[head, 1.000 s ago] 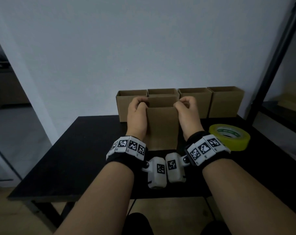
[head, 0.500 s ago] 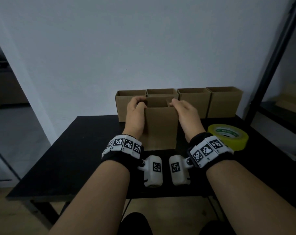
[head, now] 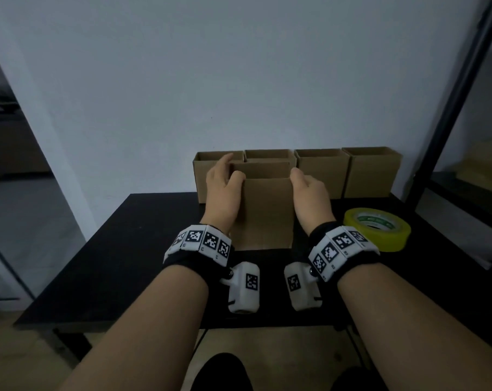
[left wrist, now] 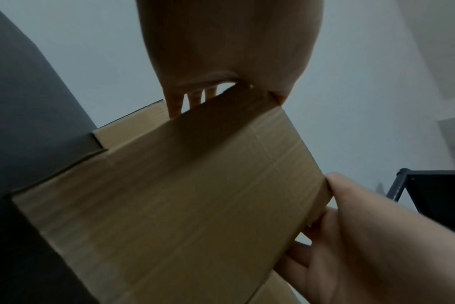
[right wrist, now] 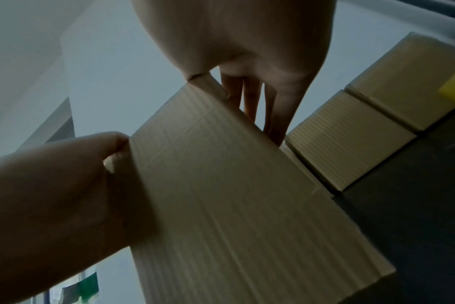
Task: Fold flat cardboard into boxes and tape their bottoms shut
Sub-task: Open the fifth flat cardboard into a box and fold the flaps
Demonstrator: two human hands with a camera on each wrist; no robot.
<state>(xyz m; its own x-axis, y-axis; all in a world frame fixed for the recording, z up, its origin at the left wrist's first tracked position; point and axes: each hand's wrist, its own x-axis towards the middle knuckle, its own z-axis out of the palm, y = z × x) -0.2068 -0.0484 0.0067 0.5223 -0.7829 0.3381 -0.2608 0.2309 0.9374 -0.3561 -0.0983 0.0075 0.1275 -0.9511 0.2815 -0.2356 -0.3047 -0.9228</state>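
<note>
While the black table fills the lower middle of the head view, four finished boxes line its far edge, likely parked clear of the work. In front of them, at centre frame, the box in hand stands upright with its mouth open. The yellow tape roll lies at right, within reach. The left hand and right hand flank the box's sides, fingers extended against its walls, thumbs at the near corners, seemingly steadying it.
</note>
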